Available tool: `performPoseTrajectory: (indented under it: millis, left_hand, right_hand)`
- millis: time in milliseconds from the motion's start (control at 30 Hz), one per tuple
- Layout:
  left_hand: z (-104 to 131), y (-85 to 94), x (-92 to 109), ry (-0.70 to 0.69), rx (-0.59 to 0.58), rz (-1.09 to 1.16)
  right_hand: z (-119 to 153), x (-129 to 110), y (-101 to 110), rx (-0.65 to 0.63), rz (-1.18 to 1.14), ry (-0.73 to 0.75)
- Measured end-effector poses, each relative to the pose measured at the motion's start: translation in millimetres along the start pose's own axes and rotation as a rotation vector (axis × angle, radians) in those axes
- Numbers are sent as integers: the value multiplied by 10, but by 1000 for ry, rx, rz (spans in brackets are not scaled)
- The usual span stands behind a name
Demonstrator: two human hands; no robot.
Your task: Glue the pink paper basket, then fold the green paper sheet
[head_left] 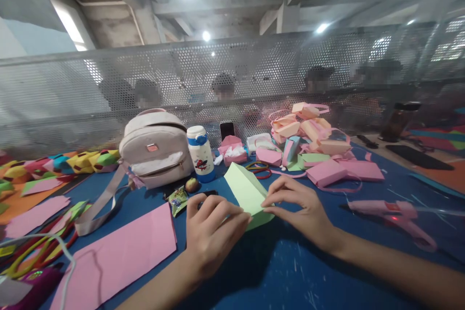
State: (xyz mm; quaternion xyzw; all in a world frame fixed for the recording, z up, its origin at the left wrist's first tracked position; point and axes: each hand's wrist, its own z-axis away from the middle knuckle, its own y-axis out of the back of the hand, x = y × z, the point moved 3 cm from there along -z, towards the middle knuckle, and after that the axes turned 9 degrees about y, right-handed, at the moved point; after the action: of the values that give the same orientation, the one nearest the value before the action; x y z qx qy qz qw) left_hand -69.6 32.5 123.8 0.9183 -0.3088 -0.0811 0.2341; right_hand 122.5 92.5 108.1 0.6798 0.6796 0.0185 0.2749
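Between my two hands a folded piece of light green paper (pixel 244 188), shaped like a small open box, is held above the blue table. My left hand (pixel 214 232) pinches its near left edge, and the curled fingers hide that corner. On the other side, my right hand (pixel 300 208) grips the near right corner between thumb and fingertips. To the right of my right hand lies a pink hot glue gun (pixel 390 213) with a red light lit on it. A stack of pink paper sheets (pixel 127 252) lies left of my left hand.
A pale backpack (pixel 158 147) and a white-and-blue bottle (pixel 201 155) stand at the back. Behind my hands sits a pile of small folded paper bags (pixel 314 131), with scissors (pixel 259 169) nearby. A perforated metal screen (pixel 247 72) closes off the far side; people sit beyond it.
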Motion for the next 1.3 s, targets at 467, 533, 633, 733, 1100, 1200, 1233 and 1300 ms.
performPoseTrajectory:
  millis: [467, 533, 633, 733, 1100, 1200, 1233, 1300]
  left_hand:
    - [108, -90, -146, 298, -101, 286]
    - [201, -139, -203, 461, -135, 451]
    - [312, -225, -219, 589, -221, 668]
    - [342, -279, -173, 564, -309, 756]
    - [402, -202, -15, -8, -494, 617]
    - [389, -160, -12, -109, -520, 525]
    - [389, -150, -17, -127, -524, 498]
    - [399, -132, -31, -132, -531, 460]
  right_hand:
    - [83, -33, 90, 21, 12, -11]
    - [131, -25, 134, 44, 30, -10]
    - [230, -23, 206, 84, 86, 13]
    - [342, -18, 257, 92, 104, 23]
    - [345, -112, 305, 50, 138, 200]
    - [312, -110, 304, 25, 127, 220]
    - [306, -109, 304, 12, 125, 228]
    - [294, -113, 304, -16, 119, 253]
